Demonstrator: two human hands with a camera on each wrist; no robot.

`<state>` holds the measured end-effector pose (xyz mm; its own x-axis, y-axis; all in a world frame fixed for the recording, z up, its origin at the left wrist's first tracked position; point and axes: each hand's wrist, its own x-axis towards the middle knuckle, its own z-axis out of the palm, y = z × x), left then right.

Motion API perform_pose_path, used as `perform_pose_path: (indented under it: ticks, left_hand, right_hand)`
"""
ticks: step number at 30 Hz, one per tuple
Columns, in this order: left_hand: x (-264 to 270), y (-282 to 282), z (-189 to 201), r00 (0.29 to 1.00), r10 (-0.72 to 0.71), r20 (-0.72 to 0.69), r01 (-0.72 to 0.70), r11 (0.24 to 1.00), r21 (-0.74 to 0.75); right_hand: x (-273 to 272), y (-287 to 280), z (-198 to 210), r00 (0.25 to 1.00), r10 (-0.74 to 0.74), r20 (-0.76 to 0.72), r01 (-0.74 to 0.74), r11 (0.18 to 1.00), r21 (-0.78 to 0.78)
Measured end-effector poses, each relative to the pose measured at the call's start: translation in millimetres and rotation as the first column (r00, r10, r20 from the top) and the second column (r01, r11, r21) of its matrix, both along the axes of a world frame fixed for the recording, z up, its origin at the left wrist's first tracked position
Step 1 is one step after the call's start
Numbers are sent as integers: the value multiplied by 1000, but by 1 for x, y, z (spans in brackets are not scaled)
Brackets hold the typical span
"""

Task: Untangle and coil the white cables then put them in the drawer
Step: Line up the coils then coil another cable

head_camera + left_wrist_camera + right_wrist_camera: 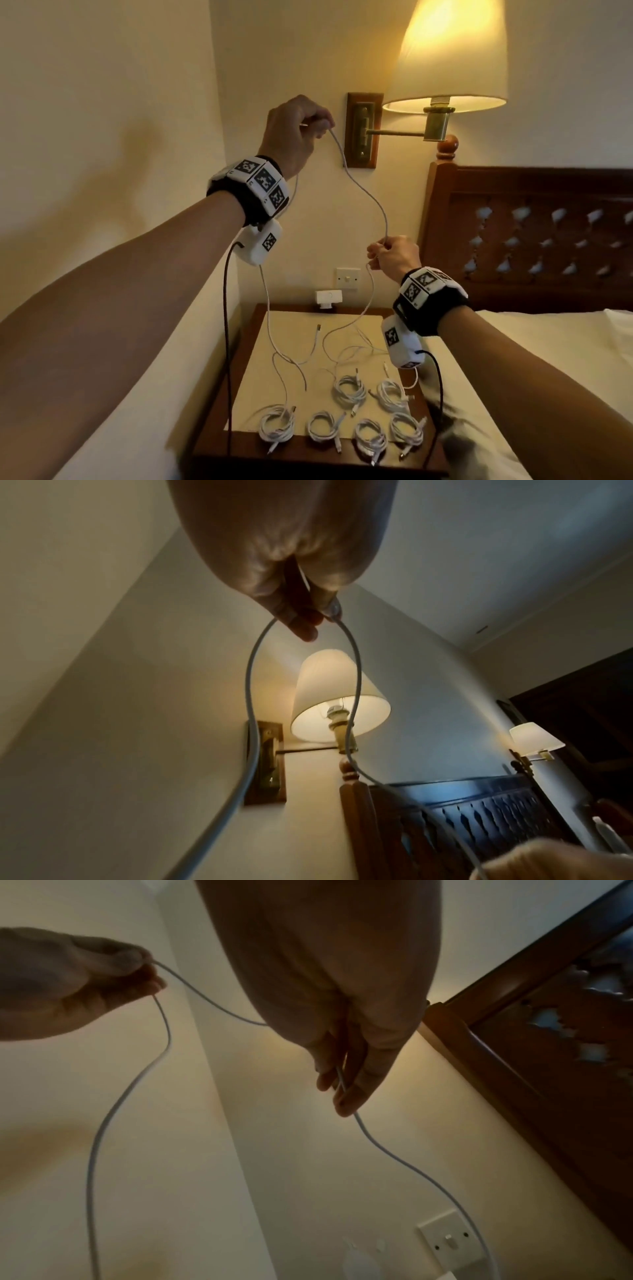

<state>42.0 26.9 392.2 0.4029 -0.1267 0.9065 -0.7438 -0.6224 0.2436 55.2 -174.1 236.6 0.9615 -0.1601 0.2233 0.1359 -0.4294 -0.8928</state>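
The raised left hand (294,128) and lower right hand (394,255) each pinch a thin, smooth white cable (368,195), its slack trailing onto the wooden nightstand (253,342) beside six round coils (349,390).

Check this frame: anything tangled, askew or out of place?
Six coiled cables sit tidy on the nightstand. Behind them, loose white cables still cross. Left hand and right hand hold one cable raised.
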Motion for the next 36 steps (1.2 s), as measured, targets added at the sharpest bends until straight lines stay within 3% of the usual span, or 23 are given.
perform_pose_path:
  ticks: [5, 9, 11, 13, 14, 15, 16, 18, 19, 21, 24, 28, 33, 36]
  left_hand:
    - [14, 17, -47, 987, 65, -149, -66, 998, -2]
    - [31, 21, -61, 981, 84, -176, -86, 996, -4]
    - [42, 19, -57, 981, 84, -175, -90, 996, -28]
    - [54, 15, -53, 981, 83, -176, -93, 995, -47]
    - [59, 13, -54, 980, 77, -182, -88, 995, -52]
    - [65, 10, -57, 979, 71, -190, -83, 995, -57]
    - [70, 8, -62, 978, 67, -199, -81, 995, -64]
    - [79, 4, -76, 974, 58, -217, -79, 993, -89]
    - [83, 3, -83, 973, 51, -225, -76, 992, -103]
    - [87, 0, -94, 971, 40, -238, -71, 990, -122]
    - [91, 4, -103, 964, 35, -262, -76, 986, -150]
    - [96, 11, -104, 957, 84, -278, -129, 981, -148]
    - [101, 9, -102, 938, 130, -321, -171, 980, -103]
    - [99, 6, -99, 929, 138, -342, -202, 967, -158]
  right_hand:
    - [4, -4, -14, 998, -7, -62, 10, 999, 42]
    - [21, -13, -25, 997, -28, -68, 31, 999, 39]
    - [24, -13, -32, 985, -172, -24, 169, 981, -96]
    - [10, -3, -48, 946, -285, 158, 308, 940, -148]
    - [0, 7, -64, 947, -234, 221, 271, 950, -155]
    - [-13, 21, -83, 977, -109, 185, 143, 972, -185]
    - [-28, 36, -106, 997, 55, 49, -43, 972, -230]
    - [-49, 65, -156, 908, 312, -279, -387, 880, -276]
    - [-53, 76, -179, 863, 355, -360, -464, 838, -288]
    - [-50, 91, -211, 840, 387, -380, -509, 804, -307]
    - [-37, 102, -224, 848, 411, -334, -499, 833, -241]
    - [-6, 100, -216, 927, 297, -227, -344, 916, -205]
    - [30, 86, -189, 988, 155, -18, -149, 909, -388]
    - [46, 84, -177, 984, 167, -64, -179, 905, -386]
